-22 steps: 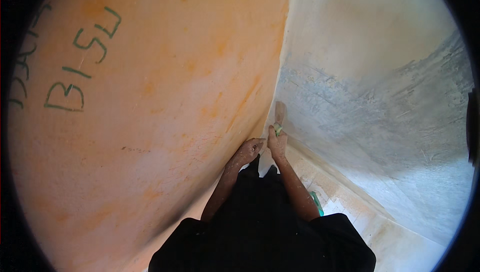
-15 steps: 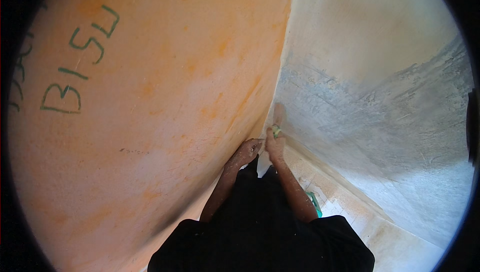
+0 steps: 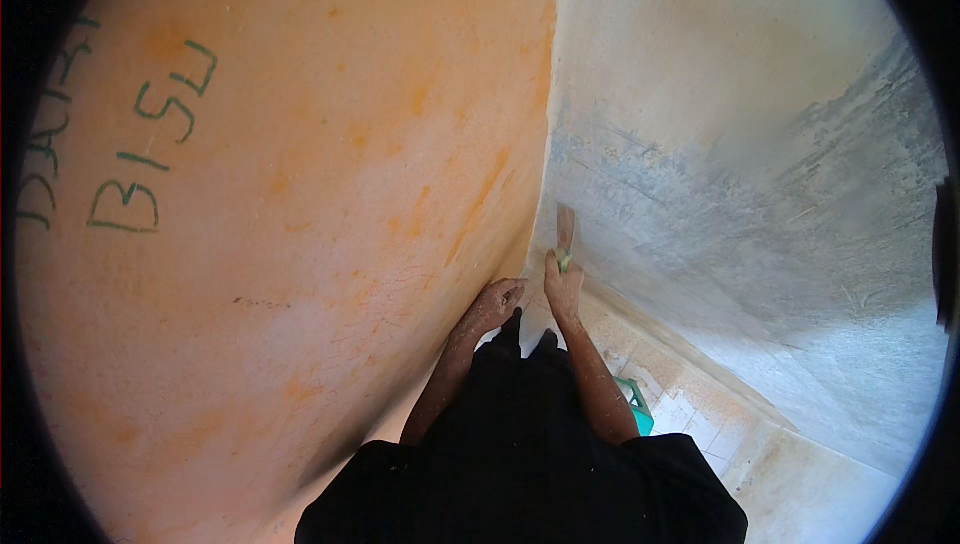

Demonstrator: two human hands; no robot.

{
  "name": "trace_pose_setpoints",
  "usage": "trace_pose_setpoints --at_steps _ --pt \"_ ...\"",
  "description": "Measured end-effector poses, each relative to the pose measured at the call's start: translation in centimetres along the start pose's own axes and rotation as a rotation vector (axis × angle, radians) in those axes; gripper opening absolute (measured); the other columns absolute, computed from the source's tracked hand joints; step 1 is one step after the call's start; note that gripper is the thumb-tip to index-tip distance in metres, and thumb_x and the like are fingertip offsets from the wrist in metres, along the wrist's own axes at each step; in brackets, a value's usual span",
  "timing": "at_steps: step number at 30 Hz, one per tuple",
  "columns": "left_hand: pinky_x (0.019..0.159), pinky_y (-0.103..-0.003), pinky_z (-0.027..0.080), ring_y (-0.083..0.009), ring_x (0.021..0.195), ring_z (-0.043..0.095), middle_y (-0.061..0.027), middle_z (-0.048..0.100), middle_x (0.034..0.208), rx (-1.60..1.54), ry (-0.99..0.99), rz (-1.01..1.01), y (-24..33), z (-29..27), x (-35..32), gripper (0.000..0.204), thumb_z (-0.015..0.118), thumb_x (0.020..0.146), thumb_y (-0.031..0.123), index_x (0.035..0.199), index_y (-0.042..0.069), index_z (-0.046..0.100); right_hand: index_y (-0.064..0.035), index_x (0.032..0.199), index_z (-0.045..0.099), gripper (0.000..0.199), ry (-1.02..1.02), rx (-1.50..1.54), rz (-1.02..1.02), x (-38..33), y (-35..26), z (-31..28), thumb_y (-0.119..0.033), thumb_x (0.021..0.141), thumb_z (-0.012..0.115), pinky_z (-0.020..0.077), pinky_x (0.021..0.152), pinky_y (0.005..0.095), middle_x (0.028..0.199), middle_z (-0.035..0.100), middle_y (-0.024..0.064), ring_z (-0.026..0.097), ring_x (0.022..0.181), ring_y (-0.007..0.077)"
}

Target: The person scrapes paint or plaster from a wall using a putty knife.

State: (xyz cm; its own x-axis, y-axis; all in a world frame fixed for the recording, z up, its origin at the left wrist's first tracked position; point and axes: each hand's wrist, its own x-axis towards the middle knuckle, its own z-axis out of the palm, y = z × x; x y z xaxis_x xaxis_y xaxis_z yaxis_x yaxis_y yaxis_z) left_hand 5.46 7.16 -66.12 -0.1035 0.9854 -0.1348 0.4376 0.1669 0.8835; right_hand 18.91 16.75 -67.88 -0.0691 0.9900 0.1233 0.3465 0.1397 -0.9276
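Observation:
My right hand (image 3: 564, 290) is closed round the yellow-green handle of a putty knife (image 3: 566, 227). Its flat brownish blade points away from me and lies against the grey-white wall (image 3: 720, 204), just right of the corner. Beside the orange wall (image 3: 330, 244), my left hand (image 3: 497, 305) is curled, with pale dust on its fingers. Whether it holds something small is hidden by the fingers. A short gap separates the two hands, low in the corner.
Green hand-drawn marks (image 3: 153, 134) run across the orange wall at the left. Right of my right forearm, a green plastic object (image 3: 640, 414) stands on the dusty tiled floor (image 3: 690, 414). A pale ledge (image 3: 690, 364) borders the grey wall's foot.
My right hand and the putty knife have shifted slightly right, away from the corner, and the blade shows more sharply. The left hand stays by the orange wall. The view has turned a little.

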Motion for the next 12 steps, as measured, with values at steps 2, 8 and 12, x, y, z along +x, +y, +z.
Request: trace_pose_setpoints --at_steps 2,8,12 --pt "0.089 -0.038 0.048 -0.0331 0.101 0.063 -0.0239 0.065 0.107 0.01 0.017 0.023 -0.3 -0.1 -0.4 0.028 0.053 0.095 0.019 0.111 -0.002 0.063 -0.0019 0.066 0.054 0.034 -0.044 0.05 0.083 1.0 -2.0 -0.5 -0.027 0.088 0.059 0.0353 0.043 0.0323 0.052 0.047 0.0014 0.044 0.045 0.0117" --pt "0.09 -0.038 0.048 -0.0332 0.101 0.063 -0.0239 0.065 0.106 -0.023 0.008 0.038 -0.3 0.3 -0.2 0.029 0.053 0.094 0.018 0.111 -0.003 0.063 -0.0026 0.068 0.051 0.034 -0.112 0.186 0.427 -1.0 -0.8 0.2 -0.029 0.089 0.058 0.0353 0.041 0.0321 0.051 0.047 0.0023 0.045 0.042 0.0121" --pt "0.093 -0.039 0.046 -0.0322 0.103 0.062 -0.0246 0.064 0.108 0.0 -0.036 -0.007 -1.3 0.3 0.2 0.029 0.054 0.094 0.019 0.112 -0.001 0.063 -0.0022 0.073 0.054 0.031 -0.077 0.107 0.28 -0.3 1.0 0.9 -0.029 0.088 0.059 0.0361 0.04 0.031 0.051 0.048 0.0016 0.045 0.041 0.0125"
